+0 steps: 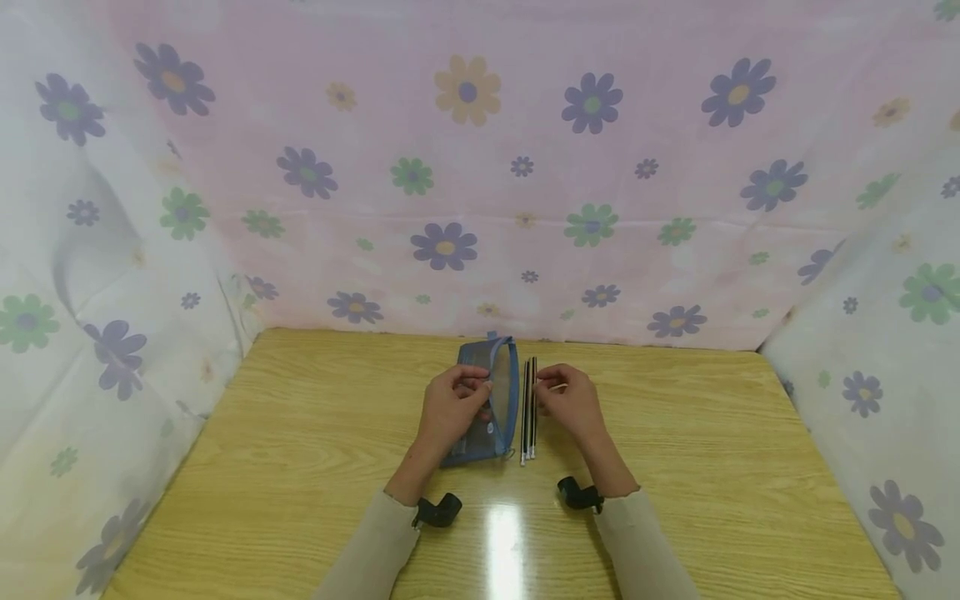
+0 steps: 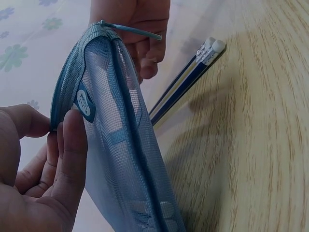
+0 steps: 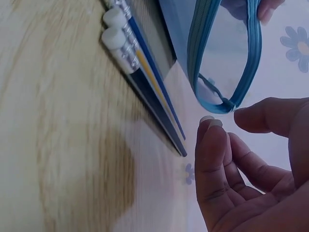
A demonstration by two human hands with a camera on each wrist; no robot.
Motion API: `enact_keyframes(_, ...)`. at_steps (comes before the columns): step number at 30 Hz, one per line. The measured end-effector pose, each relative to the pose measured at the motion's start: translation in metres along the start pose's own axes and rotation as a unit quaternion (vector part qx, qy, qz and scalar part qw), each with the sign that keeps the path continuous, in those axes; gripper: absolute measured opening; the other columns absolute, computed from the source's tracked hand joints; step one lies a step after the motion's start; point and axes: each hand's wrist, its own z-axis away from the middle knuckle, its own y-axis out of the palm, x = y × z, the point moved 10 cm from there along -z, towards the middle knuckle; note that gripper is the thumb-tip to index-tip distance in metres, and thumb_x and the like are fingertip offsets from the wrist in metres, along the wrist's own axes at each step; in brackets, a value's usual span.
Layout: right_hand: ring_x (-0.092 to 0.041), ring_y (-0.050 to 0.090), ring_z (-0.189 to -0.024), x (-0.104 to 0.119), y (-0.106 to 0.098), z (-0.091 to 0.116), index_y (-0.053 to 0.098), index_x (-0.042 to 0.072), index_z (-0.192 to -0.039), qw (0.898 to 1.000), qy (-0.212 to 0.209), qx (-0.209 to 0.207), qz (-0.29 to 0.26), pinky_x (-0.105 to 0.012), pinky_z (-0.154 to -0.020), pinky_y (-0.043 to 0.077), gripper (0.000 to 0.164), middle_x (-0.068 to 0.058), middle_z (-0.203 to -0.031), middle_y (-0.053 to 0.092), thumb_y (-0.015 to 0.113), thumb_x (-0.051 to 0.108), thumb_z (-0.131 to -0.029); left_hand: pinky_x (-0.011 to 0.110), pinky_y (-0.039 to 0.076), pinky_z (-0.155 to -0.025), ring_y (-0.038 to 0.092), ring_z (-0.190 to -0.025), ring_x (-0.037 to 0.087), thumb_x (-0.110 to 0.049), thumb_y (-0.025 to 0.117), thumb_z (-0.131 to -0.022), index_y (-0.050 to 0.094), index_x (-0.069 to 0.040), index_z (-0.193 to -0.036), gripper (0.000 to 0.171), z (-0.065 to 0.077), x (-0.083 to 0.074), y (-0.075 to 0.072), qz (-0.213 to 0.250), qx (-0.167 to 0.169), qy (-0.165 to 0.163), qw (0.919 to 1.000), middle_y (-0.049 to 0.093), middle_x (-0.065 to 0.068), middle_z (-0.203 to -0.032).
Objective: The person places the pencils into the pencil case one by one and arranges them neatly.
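A blue mesh zipper pouch point(image 1: 477, 442) stands on the table with its zipped mouth spread apart toward the right. My left hand point(image 1: 450, 404) pinches the zipper edge of that mouth between thumb and fingers, beside a small oval label point(image 2: 83, 103). Just right of the pouch, three pencils point(image 1: 533, 417) with white erasers lie side by side, eraser ends toward me. My right hand point(image 1: 572, 402) is close to the pencils on their right. In the right wrist view its thumb and bent fingers are apart and hold nothing, near the far end of the zipper point(image 3: 224, 106).
Both hands are over a wood-grain table point(image 1: 300, 458). A flowered cloth point(image 1: 480, 192) hangs behind the table and along both sides. Black wrist mounts point(image 1: 438, 510) sit at the cuffs of light sleeves point(image 1: 375, 542).
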Motion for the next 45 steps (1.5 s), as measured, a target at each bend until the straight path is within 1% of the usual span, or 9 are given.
enact_keyframes(6, -0.026, 0.072, -0.079, -0.004, -0.003, -0.002, 0.074, -0.002, -0.113, 0.998, 0.0, -0.01, 0.062, -0.029, -0.065, 0.061, 0.021, -0.016, -0.098, 0.071, 0.073, 0.006, -0.094, 0.056, 0.065, -0.064, 0.07, -0.069, 0.039, 0.006, 0.07, -0.098, 0.069, 0.013, -0.118, 0.021, -0.001, 0.0, 0.0, 0.004, 0.003, 0.002, 1.0, 0.068, 0.022, -0.093)
enact_keyframes(10, -0.024, 0.071, -0.082, -0.012, -0.001, -0.004, 0.073, 0.0, -0.109, 0.995, 0.01, -0.006, 0.103, -0.031, -0.069, 0.061, 0.019, -0.014, -0.097, 0.073, 0.077, 0.01, -0.093, 0.057, 0.065, -0.064, 0.07, -0.07, 0.042, 0.006, 0.07, -0.098, 0.069, 0.013, -0.118, 0.022, -0.001, 0.0, 0.0, 0.004, 0.004, 0.001, 1.0, 0.067, 0.023, -0.093)
enact_keyframes(16, -0.023, 0.071, -0.079, -0.019, 0.002, -0.005, 0.073, -0.001, -0.108, 0.993, 0.024, 0.002, 0.119, -0.036, -0.069, 0.062, 0.02, -0.013, -0.095, 0.074, 0.077, 0.011, -0.094, 0.054, 0.065, -0.064, 0.07, -0.072, 0.041, 0.006, 0.069, -0.098, 0.069, 0.013, -0.118, 0.021, -0.001, 0.0, 0.0, 0.005, 0.003, 0.0, 1.0, 0.067, 0.022, -0.093)
enact_keyframes(22, -0.02, 0.07, -0.074, -0.024, 0.003, -0.005, 0.072, 0.0, -0.106, 0.99, 0.034, -0.005, 0.135, -0.034, -0.067, 0.061, 0.021, -0.011, -0.093, 0.074, 0.081, 0.012, -0.092, 0.039, 0.066, -0.058, 0.07, -0.069, 0.033, 0.006, 0.07, -0.098, 0.07, 0.011, -0.118, 0.021, -0.009, 0.019, 0.0, -0.007, -0.007, -0.009, 0.9999, 0.068, 0.019, -0.094)
enact_keyframes(27, -0.024, 0.069, -0.083, -0.023, 0.002, -0.003, 0.073, 0.0, -0.103, 0.987, 0.033, -0.015, 0.159, -0.04, -0.072, 0.061, 0.019, -0.011, -0.092, 0.073, 0.081, 0.01, -0.09, 0.04, 0.066, -0.057, 0.07, -0.068, 0.033, 0.004, 0.071, -0.098, 0.07, 0.01, -0.12, 0.022, -0.012, 0.031, -0.001, -0.017, -0.01, -0.012, 0.9997, 0.068, 0.019, -0.094)
enact_keyframes(31, -0.026, 0.068, -0.085, -0.023, 0.002, -0.002, 0.073, 0.0, -0.103, 0.984, 0.04, -0.019, 0.17, -0.042, -0.074, 0.061, 0.019, -0.011, -0.093, 0.073, 0.08, 0.01, -0.089, 0.044, 0.066, -0.059, 0.07, -0.069, 0.036, 0.004, 0.07, -0.099, 0.07, 0.011, -0.12, 0.022, -0.01, 0.026, 0.0, -0.014, -0.007, -0.009, 0.9998, 0.068, 0.02, -0.095)
enact_keyframes(33, -0.026, 0.068, -0.083, -0.023, 0.001, -0.001, 0.073, 0.0, -0.103, 0.983, 0.046, -0.023, 0.179, -0.041, -0.073, 0.06, 0.019, -0.011, -0.092, 0.072, 0.079, 0.011, -0.089, 0.046, 0.066, -0.06, 0.07, -0.069, 0.037, 0.005, 0.07, -0.099, 0.07, 0.012, -0.12, 0.022, -0.007, 0.018, 0.0, -0.011, -0.005, -0.007, 0.9999, 0.068, 0.021, -0.095)
enact_keyframes(38, -0.025, 0.065, -0.078, -0.02, -0.003, 0.002, 0.071, -0.001, -0.106, 0.974, 0.064, -0.028, 0.214, -0.04, -0.066, 0.056, 0.025, -0.011, -0.091, 0.071, 0.078, 0.016, -0.089, 0.045, 0.066, -0.06, 0.07, -0.069, 0.039, 0.005, 0.069, -0.099, 0.069, 0.013, -0.119, 0.022, 0.001, 0.0, 0.0, -0.002, 0.001, 0.001, 1.0, 0.068, 0.022, -0.094)
enact_keyframes(45, -0.026, 0.064, -0.076, -0.012, -0.005, 0.007, 0.071, -0.002, -0.108, 0.966, 0.063, -0.031, 0.25, -0.041, -0.06, 0.057, 0.028, -0.013, -0.096, 0.069, 0.077, 0.016, -0.088, 0.048, 0.066, -0.062, 0.07, -0.072, 0.043, 0.005, 0.07, -0.099, 0.069, 0.013, -0.12, 0.022, 0.002, -0.003, -0.001, 0.0, 0.006, -0.005, 1.0, 0.068, 0.022, -0.095)
